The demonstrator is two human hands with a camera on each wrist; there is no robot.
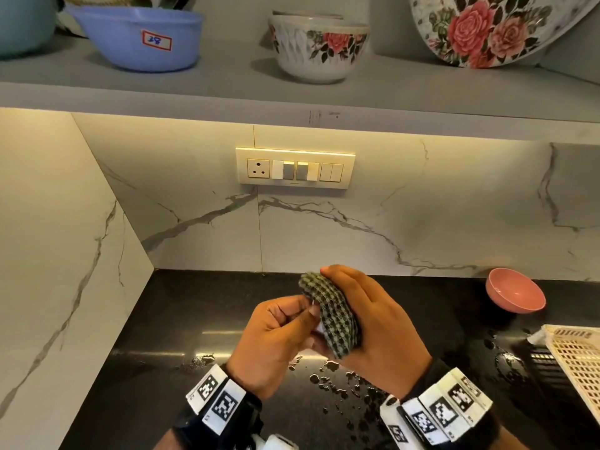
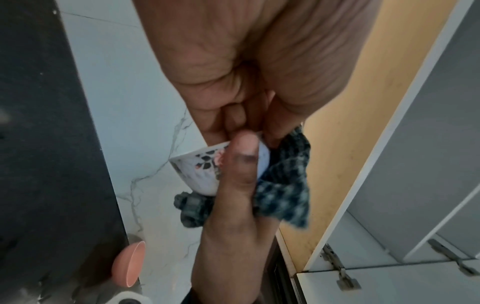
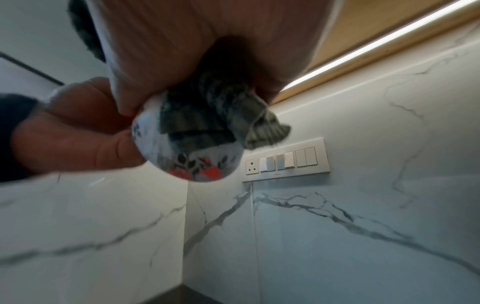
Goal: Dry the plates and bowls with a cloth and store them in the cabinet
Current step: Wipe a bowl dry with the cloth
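Both hands meet above the black counter (image 1: 181, 319). My left hand (image 1: 302, 316) grips a small white bowl with a red flower pattern (image 2: 197, 170), thumb over its rim. My right hand (image 1: 357, 306) holds a green checked cloth (image 1: 334, 316) wrapped against the bowl, fingers curled over it. In the head view the cloth and hands hide nearly all of the bowl. The right wrist view shows the bowl's round underside (image 3: 200, 164) with the cloth (image 3: 207, 119) bunched on it. The cloth (image 2: 285, 195) hangs past the thumb in the left wrist view.
A pink bowl (image 1: 514, 293) stands at the counter's back right, beside a cream perforated basket (image 1: 578, 362). Water drops (image 1: 341, 384) lie under the hands. The grey shelf (image 1: 292, 92) above holds a blue bowl (image 1: 136, 37), stacked floral bowls (image 1: 318, 43) and a floral plate (image 1: 493, 24).
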